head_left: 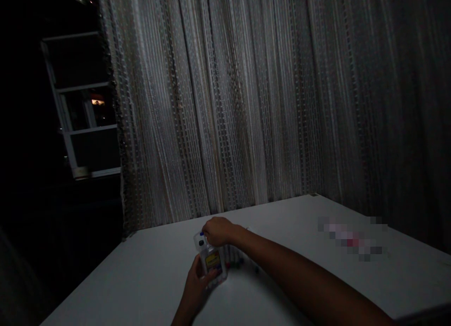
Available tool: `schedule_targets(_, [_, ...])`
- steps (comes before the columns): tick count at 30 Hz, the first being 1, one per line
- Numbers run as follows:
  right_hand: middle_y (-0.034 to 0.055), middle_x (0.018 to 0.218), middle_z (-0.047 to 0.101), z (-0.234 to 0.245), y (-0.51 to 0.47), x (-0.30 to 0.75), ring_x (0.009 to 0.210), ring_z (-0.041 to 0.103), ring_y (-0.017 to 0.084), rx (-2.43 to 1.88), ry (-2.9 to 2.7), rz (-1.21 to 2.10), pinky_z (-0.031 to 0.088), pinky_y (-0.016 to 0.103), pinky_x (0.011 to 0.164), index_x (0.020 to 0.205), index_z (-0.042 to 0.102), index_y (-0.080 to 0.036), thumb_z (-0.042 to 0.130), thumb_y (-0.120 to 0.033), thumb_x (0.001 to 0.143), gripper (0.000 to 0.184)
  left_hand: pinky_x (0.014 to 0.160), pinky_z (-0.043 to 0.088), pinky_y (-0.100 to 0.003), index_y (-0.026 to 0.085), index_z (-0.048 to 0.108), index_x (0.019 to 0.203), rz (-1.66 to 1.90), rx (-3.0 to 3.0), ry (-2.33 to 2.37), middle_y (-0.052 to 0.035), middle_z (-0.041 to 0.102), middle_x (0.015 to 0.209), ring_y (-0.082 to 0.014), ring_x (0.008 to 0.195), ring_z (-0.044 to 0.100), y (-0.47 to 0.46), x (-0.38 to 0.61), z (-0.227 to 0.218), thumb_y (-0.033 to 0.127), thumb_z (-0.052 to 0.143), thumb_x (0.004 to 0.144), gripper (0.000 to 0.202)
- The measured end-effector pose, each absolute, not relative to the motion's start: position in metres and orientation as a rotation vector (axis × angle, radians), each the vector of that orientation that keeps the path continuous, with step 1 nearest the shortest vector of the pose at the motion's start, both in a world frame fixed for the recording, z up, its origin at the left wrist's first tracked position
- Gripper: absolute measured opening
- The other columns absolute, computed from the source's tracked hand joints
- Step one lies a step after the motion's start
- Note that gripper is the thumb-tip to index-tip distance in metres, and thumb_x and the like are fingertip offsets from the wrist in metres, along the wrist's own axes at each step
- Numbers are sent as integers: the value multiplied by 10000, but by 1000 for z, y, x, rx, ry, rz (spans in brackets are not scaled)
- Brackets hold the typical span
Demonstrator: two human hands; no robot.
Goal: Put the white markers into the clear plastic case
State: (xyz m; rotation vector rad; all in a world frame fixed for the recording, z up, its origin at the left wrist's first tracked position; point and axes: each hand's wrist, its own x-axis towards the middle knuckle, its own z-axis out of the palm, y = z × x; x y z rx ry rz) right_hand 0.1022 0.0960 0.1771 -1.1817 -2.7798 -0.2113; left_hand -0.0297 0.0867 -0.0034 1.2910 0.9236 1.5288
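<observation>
A clear plastic pouch of markers [210, 259] with a yellow label and coloured caps stands on the white table [148, 279]. My left hand [195, 283] grips the pouch from below and the left side. My right hand [218, 230] is closed over its top end, fingers pinched at the dark caps showing there. A few loose coloured markers [237, 261] lie on the table just right of the pouch, partly hidden by my right forearm.
A striped curtain [246, 105] hangs right behind the table's far edge. A dark window with a white frame [81, 128] is at the left. A blurred-out patch [352, 239] lies on the table's right side. The room is dim.
</observation>
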Motion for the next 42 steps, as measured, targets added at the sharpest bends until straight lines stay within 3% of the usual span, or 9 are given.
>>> schedule_targets(13, [92, 959, 688, 187, 89, 106, 903, 623, 204, -1144, -2756, -62, 385, 232, 618, 936, 692, -153, 510, -152, 775, 242, 819, 500, -378, 181, 581, 996, 1525, 1272, 938, -89, 691, 969, -276, 923, 640, 80, -25, 3, 238, 804, 543, 508])
schedule_targets(22, [62, 963, 691, 181, 96, 106, 906, 624, 195, -1096, -2789, 38, 405, 226, 668, 970, 692, -160, 531, -148, 773, 255, 828, 497, -376, 169, 588, 981, 1501, 1304, 965, -97, 690, 962, -278, 917, 641, 84, -28, 1, 258, 812, 537, 505])
schedule_targets(28, [62, 1031, 676, 183, 97, 104, 961, 612, 195, -1076, -2804, 76, 420, 226, 719, 1030, 686, -168, 505, -149, 797, 296, 827, 493, -374, 166, 581, 994, 1501, 1314, 958, -92, 691, 961, -273, 908, 642, 84, -28, 0, 264, 809, 534, 522])
schedule_targets(42, [71, 1002, 684, 181, 95, 104, 915, 625, 192, -1098, -2853, 12, 419, 212, 666, 1033, 684, -166, 561, -144, 730, 328, 828, 495, -363, 173, 573, 1014, 1524, 1306, 946, -84, 682, 985, -268, 937, 632, 86, -29, -2, 269, 803, 552, 525])
